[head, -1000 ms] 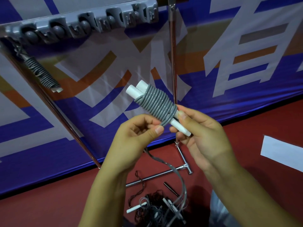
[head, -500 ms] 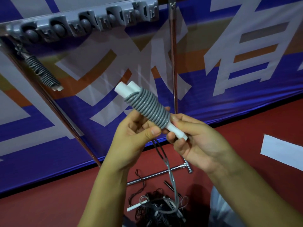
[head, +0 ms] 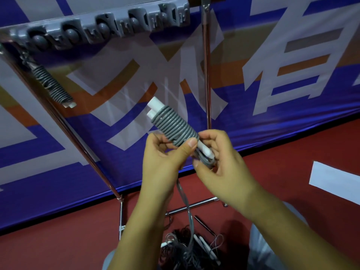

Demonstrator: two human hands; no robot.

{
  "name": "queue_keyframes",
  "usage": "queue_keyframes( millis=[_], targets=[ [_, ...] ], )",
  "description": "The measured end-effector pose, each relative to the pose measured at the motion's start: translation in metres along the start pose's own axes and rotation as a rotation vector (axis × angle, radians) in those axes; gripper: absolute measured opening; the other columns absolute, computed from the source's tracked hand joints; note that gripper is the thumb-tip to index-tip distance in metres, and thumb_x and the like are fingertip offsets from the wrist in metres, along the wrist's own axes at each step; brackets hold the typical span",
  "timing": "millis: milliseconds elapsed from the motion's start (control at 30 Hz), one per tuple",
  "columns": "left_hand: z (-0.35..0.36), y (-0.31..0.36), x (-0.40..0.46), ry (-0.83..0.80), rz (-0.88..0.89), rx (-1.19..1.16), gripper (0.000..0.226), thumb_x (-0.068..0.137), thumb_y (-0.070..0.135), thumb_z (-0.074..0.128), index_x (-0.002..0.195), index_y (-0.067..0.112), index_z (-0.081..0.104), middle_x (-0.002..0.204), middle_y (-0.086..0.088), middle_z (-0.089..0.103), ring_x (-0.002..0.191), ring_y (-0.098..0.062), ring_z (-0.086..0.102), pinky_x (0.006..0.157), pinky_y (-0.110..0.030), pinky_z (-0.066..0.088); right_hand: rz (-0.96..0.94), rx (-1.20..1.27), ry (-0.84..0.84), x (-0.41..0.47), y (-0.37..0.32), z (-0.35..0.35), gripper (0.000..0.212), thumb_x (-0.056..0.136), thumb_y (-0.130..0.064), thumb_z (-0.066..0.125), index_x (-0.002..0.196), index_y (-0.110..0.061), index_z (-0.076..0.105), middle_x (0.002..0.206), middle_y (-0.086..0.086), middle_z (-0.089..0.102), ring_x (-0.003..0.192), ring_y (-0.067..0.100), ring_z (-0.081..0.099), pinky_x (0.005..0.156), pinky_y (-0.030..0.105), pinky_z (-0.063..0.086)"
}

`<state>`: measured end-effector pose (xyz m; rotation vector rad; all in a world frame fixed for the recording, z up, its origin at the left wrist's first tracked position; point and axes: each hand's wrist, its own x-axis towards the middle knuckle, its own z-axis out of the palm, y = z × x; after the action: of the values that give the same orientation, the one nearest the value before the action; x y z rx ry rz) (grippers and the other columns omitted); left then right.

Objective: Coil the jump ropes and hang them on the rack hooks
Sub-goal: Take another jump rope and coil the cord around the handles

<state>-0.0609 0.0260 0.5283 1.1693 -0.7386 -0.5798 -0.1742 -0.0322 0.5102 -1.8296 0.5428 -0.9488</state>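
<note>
A grey jump rope is wound tightly round its two white handles, tilted up to the left. My left hand grips the lower part of the coil, thumb pressed on the last turns. My right hand pinches the loose grey cord at the handles' lower end. The free tail hangs down toward the floor. A grey rack with hooks runs along the top left. One coiled grey rope hangs from its left end.
A pile of tangled ropes with white and black handles lies on the red floor below my hands. Chrome stand poles and base bars frame the rack. A blue banner is behind. A white floor marking lies right.
The bundle has shifted slightly and another turn of cord has gone on. My right hand moved from the handle end to pinching the cord at the coil's lower end; the tail hangs shorter.
</note>
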Motion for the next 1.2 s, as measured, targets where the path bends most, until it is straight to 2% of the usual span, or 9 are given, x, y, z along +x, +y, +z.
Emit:
queue_keyframes(
  millis=[133,300,467,600,800,867,933,1000,1200],
  targets=[
    [0.006,0.000,-0.004,0.024,0.002,0.051,0.044,0.063,0.022,0.079,0.088,0.009,0.046,0.067,0.001,0.057,0.049,-0.004,0.052,0.046,-0.016,0.040,-0.070,-0.186,0.119,0.001,0.003,0.002,0.048,0.081,-0.012,0.073,0.101,-0.039,0.039,0.100,-0.010,0.061,0.087,0.002,0.059,0.071,0.014,0.048],
    [0.004,-0.002,-0.002,0.047,-0.019,0.099,0.047,0.065,0.026,0.084,0.087,0.011,0.045,0.067,0.000,0.053,0.049,-0.006,0.046,0.046,-0.020,0.039,-0.137,-0.212,0.213,0.002,0.010,0.004,0.034,0.082,-0.027,0.066,0.112,-0.013,0.058,0.097,-0.009,0.065,0.091,0.006,0.062,0.072,0.016,0.050],
    [0.000,0.004,-0.004,-0.052,-0.051,0.165,0.048,0.064,0.029,0.077,0.094,0.007,0.047,0.071,0.001,0.056,0.051,-0.004,0.052,0.049,-0.019,0.043,-0.163,-0.137,0.265,0.001,0.016,0.002,0.039,0.088,-0.035,0.055,0.119,-0.011,0.062,0.099,-0.001,0.069,0.086,0.011,0.068,0.072,0.030,0.058],
    [-0.009,0.005,-0.005,-0.152,-0.028,0.314,0.042,0.064,0.028,0.078,0.094,0.016,0.052,0.079,0.006,0.063,0.062,-0.005,0.058,0.060,-0.022,0.050,-0.070,-0.034,0.263,0.002,0.015,0.000,0.029,0.087,-0.025,0.056,0.113,-0.015,0.063,0.098,-0.003,0.068,0.073,0.005,0.067,0.062,0.024,0.056],
    [-0.008,0.002,-0.009,-0.018,0.187,0.616,0.031,0.072,0.033,0.074,0.096,0.024,0.056,0.051,0.013,0.052,0.045,-0.002,0.042,0.046,-0.012,0.034,-0.043,-0.026,0.170,0.003,0.012,0.001,0.022,0.089,-0.026,0.053,0.108,-0.016,0.056,0.082,-0.011,0.060,0.064,-0.006,0.060,0.059,0.006,0.042],
    [-0.009,0.002,-0.008,0.023,0.231,0.644,0.053,0.071,0.034,0.073,0.119,0.027,0.052,0.062,0.019,0.056,0.048,-0.002,0.046,0.049,-0.011,0.037,-0.042,-0.027,0.143,0.004,0.010,0.000,0.018,0.088,-0.028,0.050,0.105,-0.022,0.052,0.077,-0.012,0.060,0.062,-0.001,0.059,0.059,0.008,0.042],
    [-0.012,0.001,-0.007,0.024,0.273,0.664,0.090,0.072,0.031,0.075,0.147,0.030,0.024,0.092,0.026,0.057,0.055,-0.002,0.051,0.055,-0.010,0.042,-0.044,-0.020,0.131,0.004,0.009,-0.001,0.016,0.088,-0.028,0.050,0.104,-0.025,0.052,0.073,-0.010,0.061,0.060,0.003,0.060,0.058,0.010,0.043],
    [-0.016,0.001,-0.006,-0.029,0.356,0.730,0.100,0.077,0.033,0.076,0.148,0.032,0.006,0.100,0.027,0.051,0.062,-0.002,0.053,0.060,-0.008,0.043,-0.041,0.018,0.129,0.003,0.009,-0.002,0.013,0.088,-0.027,0.051,0.101,-0.030,0.052,0.071,-0.009,0.062,0.058,0.004,0.060,0.056,0.012,0.044],
    [-0.023,0.000,0.003,-0.059,0.677,0.972,0.069,0.082,0.034,0.057,0.142,0.007,0.036,0.100,0.010,0.048,0.074,0.002,0.041,0.070,0.000,0.037,-0.035,0.099,0.109,0.001,0.007,-0.001,0.014,0.088,-0.029,0.051,0.098,-0.038,0.054,0.059,-0.003,0.061,0.051,0.002,0.056,0.054,0.013,0.041]
  ],
)
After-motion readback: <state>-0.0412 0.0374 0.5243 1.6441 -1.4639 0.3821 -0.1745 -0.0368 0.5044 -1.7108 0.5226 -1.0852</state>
